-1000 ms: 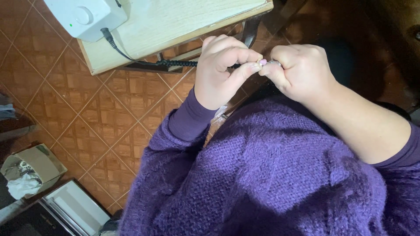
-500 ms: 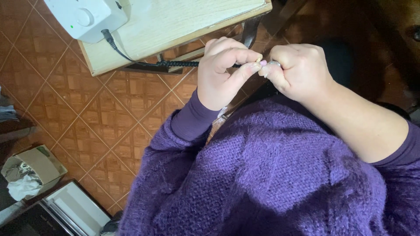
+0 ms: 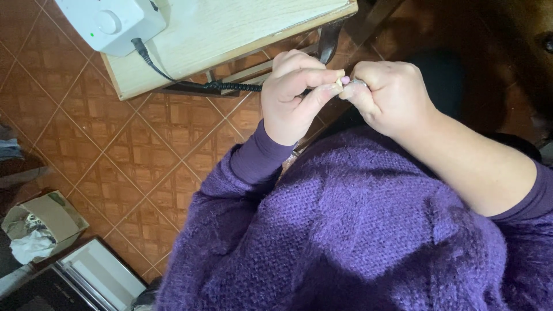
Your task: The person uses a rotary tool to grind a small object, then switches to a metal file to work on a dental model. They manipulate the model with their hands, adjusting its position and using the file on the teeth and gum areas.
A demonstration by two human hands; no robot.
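My left hand (image 3: pixel 291 98) is closed around a slim handpiece, mostly hidden in the fist. A black coiled cable (image 3: pixel 230 86) runs from the handpiece to a white control box (image 3: pixel 109 23) on the wooden table (image 3: pixel 242 29). The small pinkish tip (image 3: pixel 344 79) of the handpiece sticks out past my thumb and meets the curled fingers of my right hand (image 3: pixel 391 95). My right hand is a loose fist holding nothing, with its fingertips turned toward the tip. Both hands hover over my lap, above a fuzzy purple sweater (image 3: pixel 357 230).
Brown tiled floor (image 3: pixel 115 150) lies to the left. An open cardboard box (image 3: pixel 40 222) with crumpled paper and foil sits at lower left, beside a white and black flat appliance (image 3: pixel 92 282). The table edge is just beyond my hands.
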